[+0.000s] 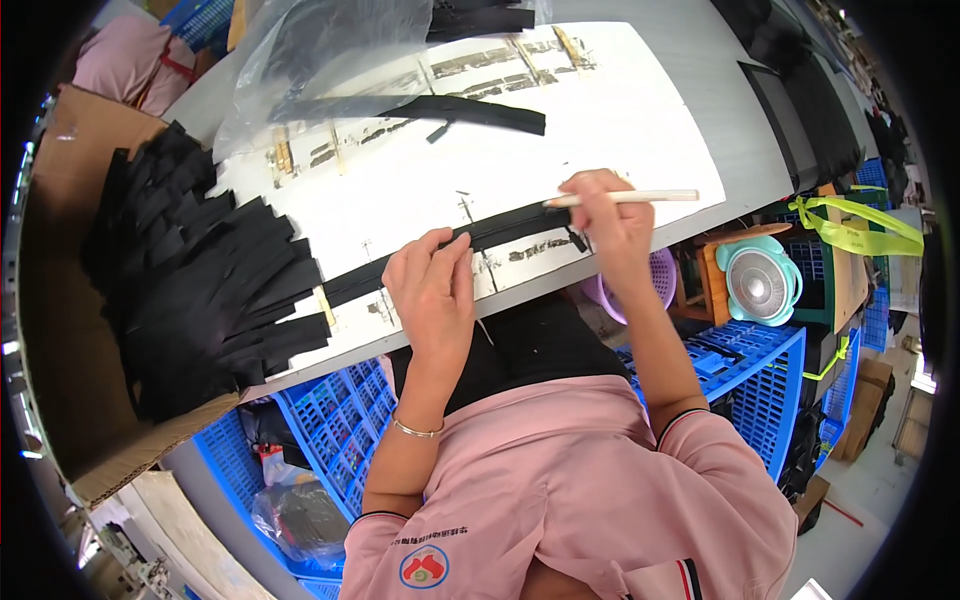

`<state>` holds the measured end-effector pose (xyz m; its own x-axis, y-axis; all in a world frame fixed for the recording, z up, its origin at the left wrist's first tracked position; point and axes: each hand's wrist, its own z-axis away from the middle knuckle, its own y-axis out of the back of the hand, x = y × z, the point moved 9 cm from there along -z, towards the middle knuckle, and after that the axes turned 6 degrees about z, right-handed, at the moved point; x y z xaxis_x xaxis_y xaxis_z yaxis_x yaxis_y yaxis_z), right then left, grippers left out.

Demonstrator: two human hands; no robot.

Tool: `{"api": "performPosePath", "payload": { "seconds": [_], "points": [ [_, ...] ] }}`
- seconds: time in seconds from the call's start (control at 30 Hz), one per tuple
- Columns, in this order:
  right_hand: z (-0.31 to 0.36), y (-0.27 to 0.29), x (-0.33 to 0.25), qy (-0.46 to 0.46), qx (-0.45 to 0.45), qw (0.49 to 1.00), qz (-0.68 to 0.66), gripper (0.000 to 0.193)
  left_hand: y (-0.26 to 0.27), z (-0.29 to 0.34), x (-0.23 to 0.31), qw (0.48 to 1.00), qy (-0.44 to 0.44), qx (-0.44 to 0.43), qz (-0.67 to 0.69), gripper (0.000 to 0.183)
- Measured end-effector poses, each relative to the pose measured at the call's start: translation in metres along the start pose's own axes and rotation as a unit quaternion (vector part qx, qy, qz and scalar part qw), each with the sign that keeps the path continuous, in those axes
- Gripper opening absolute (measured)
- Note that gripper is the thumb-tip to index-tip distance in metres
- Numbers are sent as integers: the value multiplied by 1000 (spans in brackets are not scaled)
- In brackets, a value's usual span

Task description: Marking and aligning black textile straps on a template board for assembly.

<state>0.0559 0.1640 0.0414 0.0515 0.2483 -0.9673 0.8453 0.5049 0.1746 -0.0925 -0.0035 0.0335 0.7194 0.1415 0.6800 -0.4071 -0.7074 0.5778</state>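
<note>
A long black fabric strip (490, 232) lies across a white board (640, 120), near the board's front edge. My left hand (432, 285) rests on the strip with its fingers stretched out, pressing it down. Toward the strip's right end, my right hand (612, 215) pinches a slim white pencil (660, 196), its tip at the strip's upper edge. Dark smudges and short marks cover parts of the board. Farther back on it lies a second black strip (480, 112), its left part under clear plastic.
At the left, an open cardboard box (70, 200) holds a heap of black strips (200, 300). A clear plastic bag (310, 60) covers the board's far left. Blue crates (340, 420) stand below the table, with a turquoise fan (757, 282) and a purple basket (660, 275) at the right.
</note>
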Motion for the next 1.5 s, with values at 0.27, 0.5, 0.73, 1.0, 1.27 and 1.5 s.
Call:
{"api": "performPosePath", "payload": {
  "seconds": [0.27,0.5,0.73,1.0,1.27,1.5],
  "points": [
    [-11,40,34,-46,12,996,77,21,-15,-10,17,1000,-12,-16,13,16],
    [-11,37,46,-26,-1,998,49,17,-75,-34,58,992,-51,-62,96,12],
    [-11,35,45,-2,-6,996,93,16,-93,-32,59,993,-36,-78,76,10],
    [-8,43,42,-17,-6,997,76,20,-97,-31,58,995,-30,-72,62,10],
    [-9,31,40,30,-45,985,164,22,-90,-30,52,995,-47,-53,68,14],
    [-7,44,41,-6,11,1000,0,16,-21,-11,23,999,-38,-22,-7,24]
  ]
}}
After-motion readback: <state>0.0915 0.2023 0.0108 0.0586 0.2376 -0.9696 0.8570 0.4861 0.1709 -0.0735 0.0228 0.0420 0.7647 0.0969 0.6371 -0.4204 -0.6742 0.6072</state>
